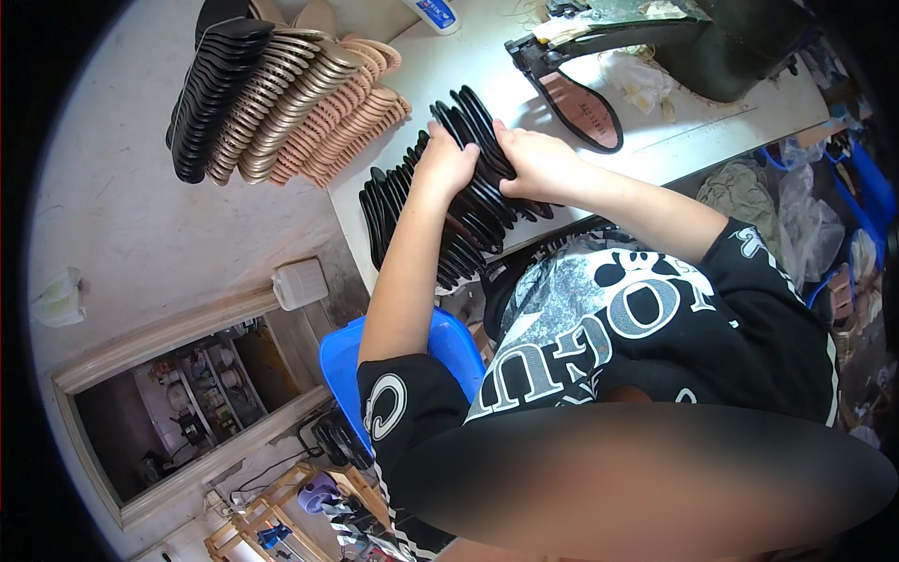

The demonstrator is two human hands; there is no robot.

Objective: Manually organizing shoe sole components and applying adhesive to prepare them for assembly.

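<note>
A packed row of thin black shoe soles stands on edge along the white table. At its far end both of my hands grip a bunch of black soles from either side. My left hand is closed on the left side of this bunch, thumb toward me. Opposite it, my right hand is closed round the right side, its fingers partly hidden behind the soles. Right of my hands, a single sole with a pinkish-brown inner face lies on the table.
Left of the table are stacked soles in black, gold and pink. A dark machine arm reaches over the table's far right. Beside it lies crumpled white material. A blue bin stands near my left elbow.
</note>
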